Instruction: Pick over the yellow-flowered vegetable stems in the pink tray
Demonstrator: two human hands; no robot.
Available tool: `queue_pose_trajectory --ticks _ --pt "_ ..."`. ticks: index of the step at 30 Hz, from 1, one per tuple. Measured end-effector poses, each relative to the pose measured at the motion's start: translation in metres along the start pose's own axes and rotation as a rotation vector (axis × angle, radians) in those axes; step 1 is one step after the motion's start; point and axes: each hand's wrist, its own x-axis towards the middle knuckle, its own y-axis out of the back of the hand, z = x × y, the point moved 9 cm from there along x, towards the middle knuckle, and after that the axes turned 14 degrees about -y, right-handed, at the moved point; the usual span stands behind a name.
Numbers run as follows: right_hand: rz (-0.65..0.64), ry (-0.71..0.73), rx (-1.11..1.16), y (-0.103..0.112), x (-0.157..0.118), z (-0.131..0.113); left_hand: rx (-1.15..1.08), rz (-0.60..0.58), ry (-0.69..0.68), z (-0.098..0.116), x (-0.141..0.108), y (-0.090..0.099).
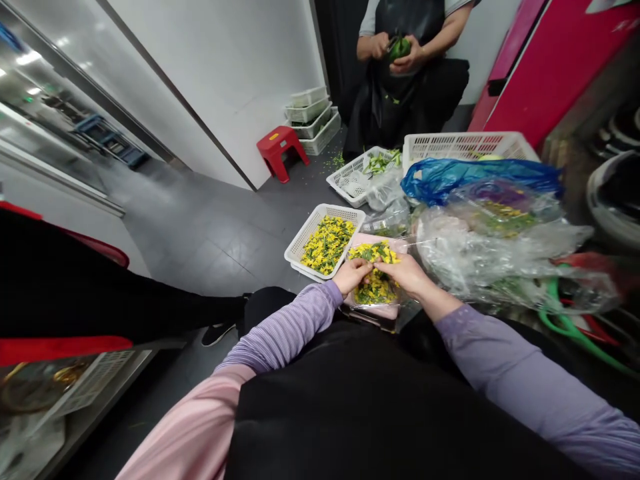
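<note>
Yellow flowers with green stems lie in clear plastic on a pink surface close in front of me. My left hand is over their left side, its fingers pinched together. From the right, my right hand meets it, thumb and fingers closed at a bit of the flowers. Both hands nearly touch at the fingertips, and the small piece between them is partly hidden. Just left of my hands, a white basket holds many more yellow flowers.
Across from me a person holds a green vegetable in both hands. Clear plastic bags and a blue bag crowd the right side. A red stool and stacked white baskets stand by the wall.
</note>
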Motion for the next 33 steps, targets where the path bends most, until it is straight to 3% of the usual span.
queue_pose_trajectory --ticks 5,11,15,20,24,26,30,33 --pt "-0.032 -0.018 0.059 0.001 -0.003 -0.006 0.207 0.089 -0.157 0.022 0.001 0.012" --pt "-0.186 -0.187 0.202 -0.01 -0.01 0.003 -0.042 0.169 -0.059 0.018 0.002 0.008" --pt "-0.294 -0.168 0.114 -0.014 -0.009 0.003 -0.108 0.113 -0.012 0.012 0.0 -0.001" --pt "-0.147 -0.016 -0.126 0.004 0.0 -0.006 -0.119 0.043 -0.007 0.011 0.001 -0.003" --pt "0.011 0.042 -0.405 0.017 0.001 -0.012 0.03 0.018 0.003 0.013 0.003 0.002" --pt "0.029 0.043 -0.434 0.019 -0.002 -0.013 0.114 -0.018 0.002 0.018 0.003 0.002" --pt "-0.144 -0.012 -0.143 0.012 -0.01 -0.013 0.126 -0.158 -0.03 0.029 0.004 -0.003" --pt "-0.263 -0.097 0.114 0.009 -0.018 -0.014 0.195 -0.264 -0.035 0.021 0.006 -0.007"
